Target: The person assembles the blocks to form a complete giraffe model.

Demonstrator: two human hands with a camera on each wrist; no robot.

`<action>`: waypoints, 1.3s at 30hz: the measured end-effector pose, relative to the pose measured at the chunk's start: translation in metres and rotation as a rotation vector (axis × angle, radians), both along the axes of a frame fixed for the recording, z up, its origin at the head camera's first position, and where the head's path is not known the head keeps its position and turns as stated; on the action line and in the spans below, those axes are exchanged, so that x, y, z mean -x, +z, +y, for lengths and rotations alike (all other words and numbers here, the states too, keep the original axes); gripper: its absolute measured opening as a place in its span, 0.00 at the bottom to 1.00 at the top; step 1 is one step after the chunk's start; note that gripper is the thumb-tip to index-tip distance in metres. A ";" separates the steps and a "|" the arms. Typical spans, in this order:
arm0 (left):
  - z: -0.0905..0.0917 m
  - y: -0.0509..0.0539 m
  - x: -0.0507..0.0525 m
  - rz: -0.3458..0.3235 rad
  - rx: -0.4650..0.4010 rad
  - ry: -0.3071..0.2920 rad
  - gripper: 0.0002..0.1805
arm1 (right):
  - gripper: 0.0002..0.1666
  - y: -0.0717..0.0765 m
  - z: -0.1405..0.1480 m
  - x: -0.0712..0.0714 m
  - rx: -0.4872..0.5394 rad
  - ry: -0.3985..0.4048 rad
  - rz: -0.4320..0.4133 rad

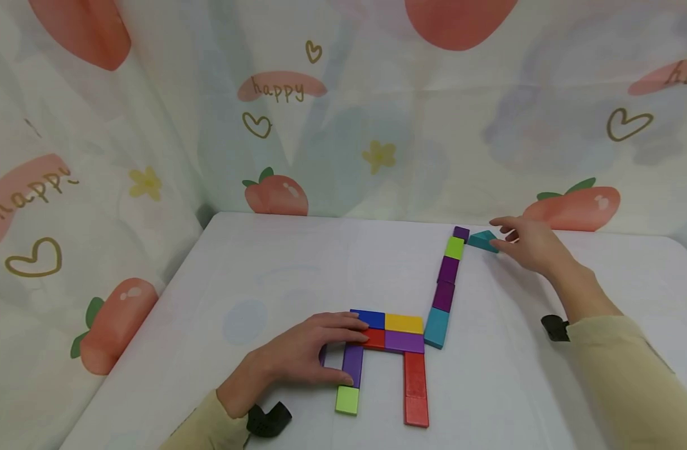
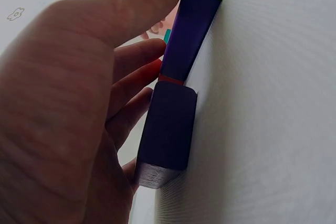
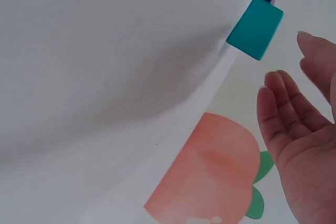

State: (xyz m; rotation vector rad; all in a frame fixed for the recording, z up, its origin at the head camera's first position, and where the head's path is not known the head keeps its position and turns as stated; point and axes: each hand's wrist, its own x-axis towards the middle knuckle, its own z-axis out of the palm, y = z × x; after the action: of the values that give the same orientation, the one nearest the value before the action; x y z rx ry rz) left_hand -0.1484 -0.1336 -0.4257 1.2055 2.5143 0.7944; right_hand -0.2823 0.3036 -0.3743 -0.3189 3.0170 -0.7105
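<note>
My left hand (image 1: 304, 350) rests with extended fingers over the left end of a flat block figure, touching the blue block (image 1: 371, 317) and red block (image 1: 375, 340). Its thumb lies by a purple block (image 1: 352, 362), just above a lime block (image 1: 347, 400). In the left wrist view a dark purple block (image 2: 169, 124) stands near the palm, partly hidden from above. At the table's far side, my right hand (image 1: 531, 247) hovers beside a teal triangular block (image 1: 481, 240), fingers loosely bent. The right wrist view shows a gap between that hand (image 3: 304, 124) and the teal block (image 3: 255, 27).
A yellow block (image 1: 404, 323) and a purple block (image 1: 405, 342) continue the figure, with red blocks (image 1: 415, 375) below. A slanting column runs from a teal block (image 1: 436, 327) up through purple and lime to a purple block (image 1: 461, 234). A patterned curtain (image 1: 332, 125) borders the white table (image 1: 219, 262).
</note>
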 end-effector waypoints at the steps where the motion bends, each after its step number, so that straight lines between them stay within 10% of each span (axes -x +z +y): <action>1: 0.000 0.000 0.000 -0.001 -0.001 0.000 0.33 | 0.30 0.001 0.001 -0.002 0.007 0.005 0.013; 23: -0.017 0.005 -0.002 -0.025 -0.112 0.105 0.29 | 0.29 0.007 -0.012 -0.069 0.089 0.071 0.217; 39: -0.045 0.002 -0.005 0.062 -0.048 0.157 0.33 | 0.28 0.002 -0.056 -0.107 0.076 0.299 0.134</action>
State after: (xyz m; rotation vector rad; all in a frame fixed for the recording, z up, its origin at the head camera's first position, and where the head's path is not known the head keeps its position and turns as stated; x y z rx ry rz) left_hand -0.1431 -0.1785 -0.4239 1.0728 2.6812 0.8708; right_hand -0.1753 0.2472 -0.3723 -0.8296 2.9679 -0.8053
